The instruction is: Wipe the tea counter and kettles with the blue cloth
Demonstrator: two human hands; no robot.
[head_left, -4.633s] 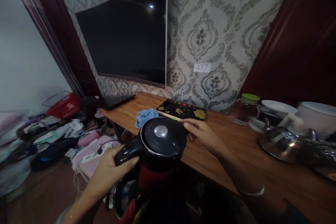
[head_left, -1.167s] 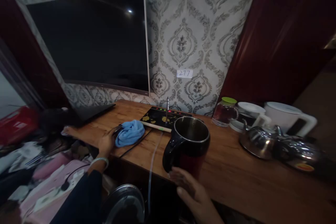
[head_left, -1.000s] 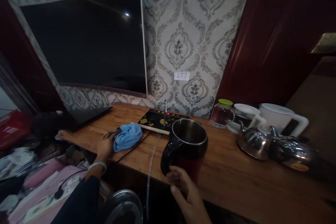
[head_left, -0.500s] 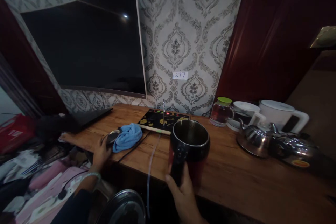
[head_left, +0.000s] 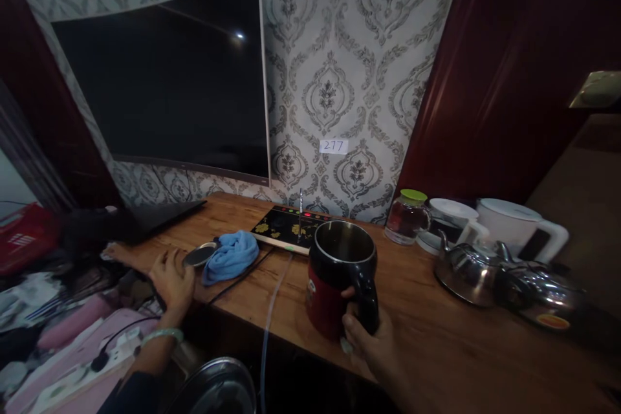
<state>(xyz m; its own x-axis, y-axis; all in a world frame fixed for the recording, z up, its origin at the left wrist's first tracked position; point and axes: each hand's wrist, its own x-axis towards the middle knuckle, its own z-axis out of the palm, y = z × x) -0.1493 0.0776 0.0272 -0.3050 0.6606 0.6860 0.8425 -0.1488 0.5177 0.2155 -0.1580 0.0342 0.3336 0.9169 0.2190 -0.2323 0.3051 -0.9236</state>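
Observation:
My right hand (head_left: 371,343) is wrapped around the black handle of a lidless electric kettle (head_left: 330,297), red below and black at the top. The kettle is upright over the front of the wooden table; I cannot tell whether its base rests on the wood. My left hand (head_left: 172,279) is open at the table's front edge, fingers slightly bent and holding nothing. Just beyond its fingers lies a round lid (head_left: 200,255) with a metal rim, against a crumpled blue cloth (head_left: 233,257). Behind the kettle sits a black flowered electric tea stove (head_left: 279,228) with an upright spout.
On the right stand a glass jug with a green lid (head_left: 406,220), white pitchers (head_left: 507,223) and shiny metal teapots (head_left: 473,272). A clear hose (head_left: 270,317) hangs over the table edge. A metal basin or lid (head_left: 220,388) is below. A laptop (head_left: 165,217) lies left.
My left hand has let go of the round lid and drawn back left. My right hand has turned the kettle so its handle points to the right.

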